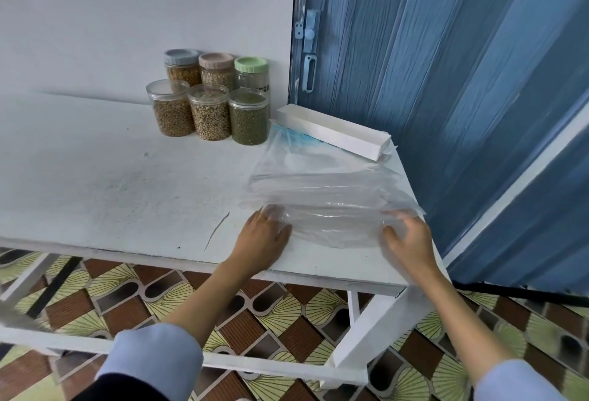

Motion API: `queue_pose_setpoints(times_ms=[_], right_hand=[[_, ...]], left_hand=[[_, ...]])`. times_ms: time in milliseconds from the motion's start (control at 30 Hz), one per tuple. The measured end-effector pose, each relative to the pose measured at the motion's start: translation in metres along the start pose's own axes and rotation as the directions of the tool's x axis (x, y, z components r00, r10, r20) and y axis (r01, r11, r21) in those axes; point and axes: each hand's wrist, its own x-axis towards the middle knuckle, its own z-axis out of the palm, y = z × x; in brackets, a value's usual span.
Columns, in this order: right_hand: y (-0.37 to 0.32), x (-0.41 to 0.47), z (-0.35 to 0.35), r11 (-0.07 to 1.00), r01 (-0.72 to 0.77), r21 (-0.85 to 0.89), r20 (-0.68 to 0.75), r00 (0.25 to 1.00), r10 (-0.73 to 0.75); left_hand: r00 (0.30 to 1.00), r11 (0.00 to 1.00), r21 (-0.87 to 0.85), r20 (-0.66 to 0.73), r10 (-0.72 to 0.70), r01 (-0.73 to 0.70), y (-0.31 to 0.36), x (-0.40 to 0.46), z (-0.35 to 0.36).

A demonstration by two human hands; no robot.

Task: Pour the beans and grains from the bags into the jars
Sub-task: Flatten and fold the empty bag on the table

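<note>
White-painted and scuffed, the bench (111, 177) fills the left and middle of the frame, backed by a pale wall and a blue folding door (446, 81) on the right.

Six clear plastic jars (207, 97) stand clustered in the upper middle against the wall. Five hold beans or grains; three carry pastel lids, and the green-lidded jar (251, 77) looks nearly empty. The front three stand uncapped.

By this showing most of the pouring is done. What remains is likely that last jar, the lids, and clearing the bags.

A stack of flat, clear, empty-looking plastic bags (325, 196) lies at the lower right of the bench, just in front of a long white box (334, 133).

The left hand (261, 238) rests on the bags' near left corner, fingers loosely bent over the plastic. The right hand (408, 238) pinches the near right edge, fingers curled into the film.
</note>
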Motion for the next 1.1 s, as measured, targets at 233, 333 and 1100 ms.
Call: queue_pose_setpoints(times_ms=[233, 333, 1100], right_hand=[[0.015, 0.003, 0.005, 0.993, 0.007, -0.121, -0.015, 1.000, -0.009], [0.022, 0.002, 0.006, 0.982, -0.018, -0.190, -0.001, 1.000, 0.018], [0.015, 0.015, -0.056, 0.946, -0.290, 0.144, 0.076, 0.957, 0.281]], left_hand=[[0.990, 0.991, 0.094, -0.107, -0.088, 0.098, 0.009, 0.005, 0.000], [0.983, 0.977, 0.141, -0.111, -0.144, 0.159, 0.014, 0.009, 0.003], [0.957, 0.980, 0.056, 0.209, -0.200, 0.192, -0.042, -0.007, -0.072]])
